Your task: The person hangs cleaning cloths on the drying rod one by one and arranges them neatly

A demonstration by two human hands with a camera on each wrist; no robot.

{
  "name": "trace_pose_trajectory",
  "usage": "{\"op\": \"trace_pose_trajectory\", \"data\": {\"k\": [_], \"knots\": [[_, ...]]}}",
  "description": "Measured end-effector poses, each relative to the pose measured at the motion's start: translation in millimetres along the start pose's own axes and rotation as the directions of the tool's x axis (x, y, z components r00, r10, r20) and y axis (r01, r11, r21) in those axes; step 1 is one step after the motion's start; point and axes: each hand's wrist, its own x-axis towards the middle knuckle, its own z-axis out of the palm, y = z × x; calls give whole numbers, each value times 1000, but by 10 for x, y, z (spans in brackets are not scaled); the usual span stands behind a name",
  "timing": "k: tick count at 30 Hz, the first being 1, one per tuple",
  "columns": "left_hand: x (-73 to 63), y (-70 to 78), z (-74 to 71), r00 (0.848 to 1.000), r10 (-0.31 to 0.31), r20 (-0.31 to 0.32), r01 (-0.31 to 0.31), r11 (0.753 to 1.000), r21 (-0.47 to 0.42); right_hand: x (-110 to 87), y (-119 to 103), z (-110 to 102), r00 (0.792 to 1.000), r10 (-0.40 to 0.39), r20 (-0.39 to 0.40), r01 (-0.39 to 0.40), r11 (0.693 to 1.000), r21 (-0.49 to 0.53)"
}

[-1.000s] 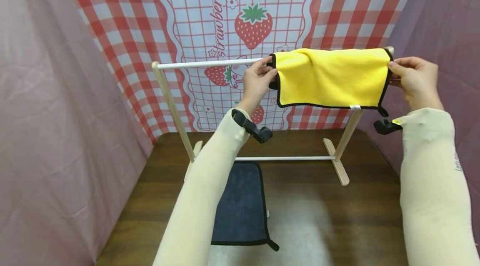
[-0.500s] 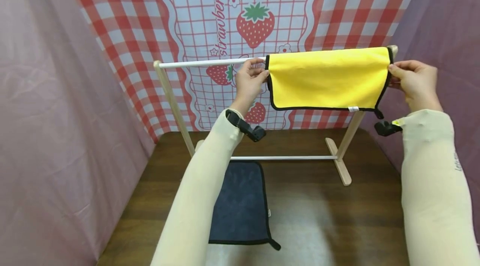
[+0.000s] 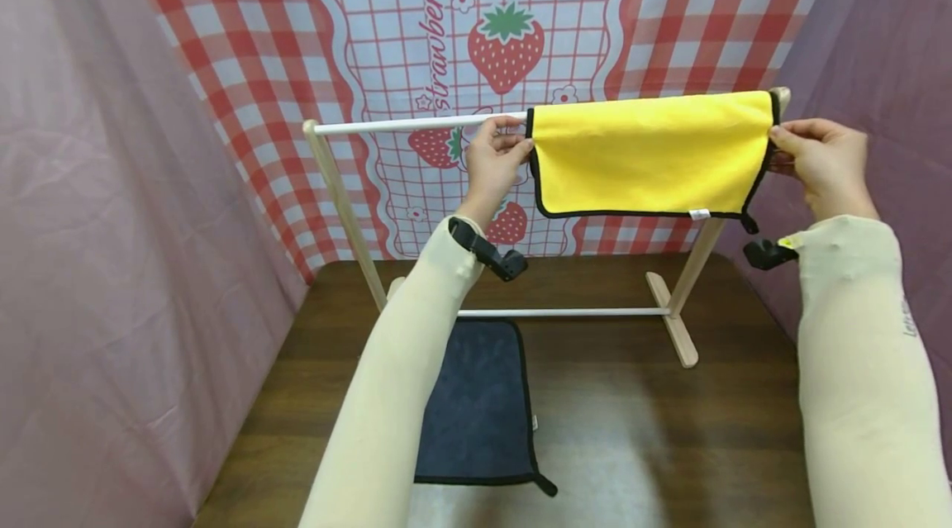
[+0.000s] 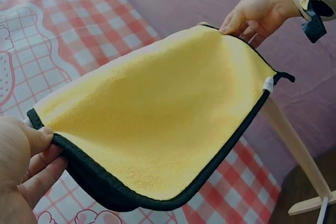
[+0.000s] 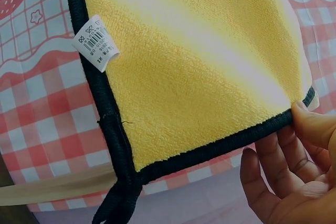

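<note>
A yellow towel with black edging hangs folded over the right half of the rack's white top bar. My left hand pinches its left edge just below the bar, thumb in front. At the opposite edge, my right hand pinches the border between thumb and fingers. Seen from the left wrist, the towel is stretched between both hands, with a dark layer behind its front. The right wrist view shows a white label and a black loop at the lower corner.
The wooden rack stands on a brown table, its right foot visible. A dark grey towel lies flat in front, partly hidden by my left sleeve. A strawberry-print cloth hangs behind; a pink curtain is at left.
My left hand has moved slightly left and pulled the towel's left edge along the bar. The crease near its top left has smoothed out. My right hand has stayed nearly still.
</note>
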Motion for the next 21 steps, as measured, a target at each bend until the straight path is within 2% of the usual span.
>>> {"op": "trace_pose_trajectory", "data": {"k": [6, 11, 17, 21], "knots": [[-2, -1, 15, 1000, 5, -10, -5, 1000, -8, 0, 5, -2, 1000, -4, 11, 5, 1000, -20], [5, 6, 43, 1000, -3, 11, 4, 1000, -14, 8, 2, -30, 1000, 5, 17, -4, 999, -52], [-5, 30, 56, 1000, 0, 20, -1, 1000, 29, 2, 2, -38, 999, 8, 31, -6, 997, -76], [-24, 39, 50, 999, 17, 30, -19, 998, 57, -19, -22, -26, 1000, 2, 9, -1, 996, -94]]}}
